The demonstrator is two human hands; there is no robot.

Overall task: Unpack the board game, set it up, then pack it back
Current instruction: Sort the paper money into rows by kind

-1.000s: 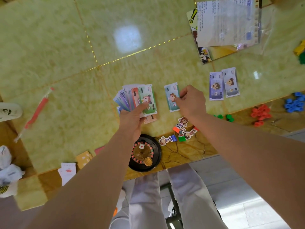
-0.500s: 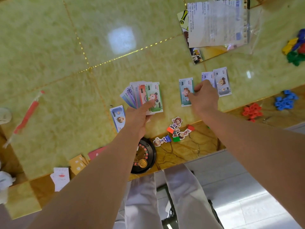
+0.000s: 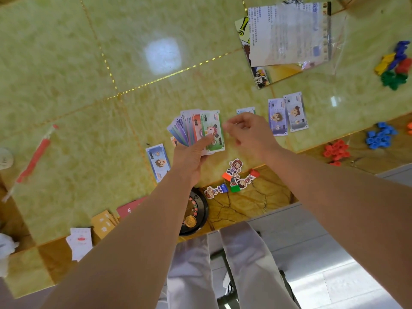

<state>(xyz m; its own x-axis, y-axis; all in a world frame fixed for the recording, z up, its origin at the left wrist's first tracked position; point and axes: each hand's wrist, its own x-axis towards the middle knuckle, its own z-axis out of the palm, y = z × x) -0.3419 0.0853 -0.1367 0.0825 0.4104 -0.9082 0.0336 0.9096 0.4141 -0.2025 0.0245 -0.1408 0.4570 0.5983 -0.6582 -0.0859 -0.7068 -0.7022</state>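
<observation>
My left hand (image 3: 191, 157) grips a fan of play-money notes (image 3: 200, 128) above the green marble table (image 3: 66, 74); a green 1000 note lies on top. My right hand (image 3: 249, 132) hovers just right of the fan, fingers loosely curled and holding nothing, slightly blurred. Behind it a teal note (image 3: 245, 110) lies on the table, mostly hidden. Two purple notes (image 3: 277, 118) (image 3: 296, 112) lie side by side further right. A blue 500 note (image 3: 157, 161) lies left of my left wrist.
Character pawns (image 3: 234, 175) and a black roulette wheel (image 3: 196, 210) sit at the near edge. Orange cards (image 3: 103, 221) and white cards (image 3: 80, 239) lie near left. Blue houses (image 3: 380, 136), red houses (image 3: 336, 150) and mixed pieces (image 3: 394, 68) lie right. A bagged rule sheet (image 3: 287, 32) lies far right.
My right hand carried the teal note rightward, left it on the table near the purple notes, and has come back left to the fan. The left hand kept holding the fan.
</observation>
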